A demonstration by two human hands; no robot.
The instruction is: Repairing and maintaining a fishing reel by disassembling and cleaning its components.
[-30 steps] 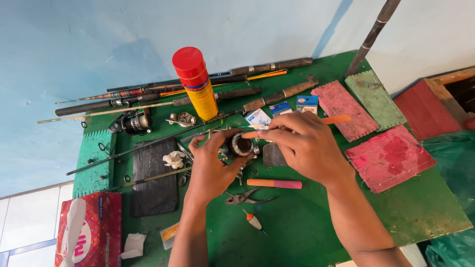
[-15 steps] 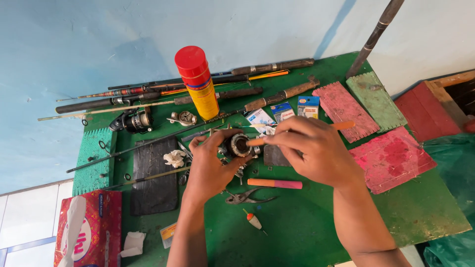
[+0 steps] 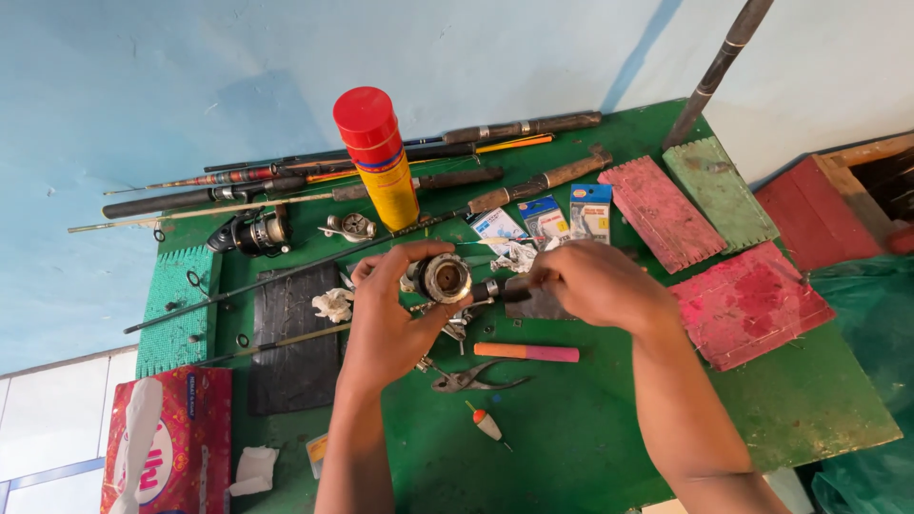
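My left hand [image 3: 386, 314] grips a small metal fishing reel [image 3: 444, 278] above the green table [image 3: 571, 447], its round face turned towards me. My right hand [image 3: 595, 286] is closed on a dark slim tool or handle [image 3: 502, 291] whose tip meets the reel's right side. Under the hands lie pliers [image 3: 466, 381], an orange and pink stick [image 3: 526, 352] and a small orange and white float [image 3: 486, 425].
A yellow spray can with a red cap [image 3: 379, 157] stands behind. Several fishing rods [image 3: 381, 176] lie along the wall, with another reel [image 3: 252, 231]. Hook packets [image 3: 547, 219], pink and green boards [image 3: 657, 214], a black mat [image 3: 290, 338] and a tissue box [image 3: 167, 452] surround the hands.
The right hand has pulled back to the right of the reel, uncovering its round face. An orange stick seen at that hand earlier is out of sight. The left hand keeps its hold.
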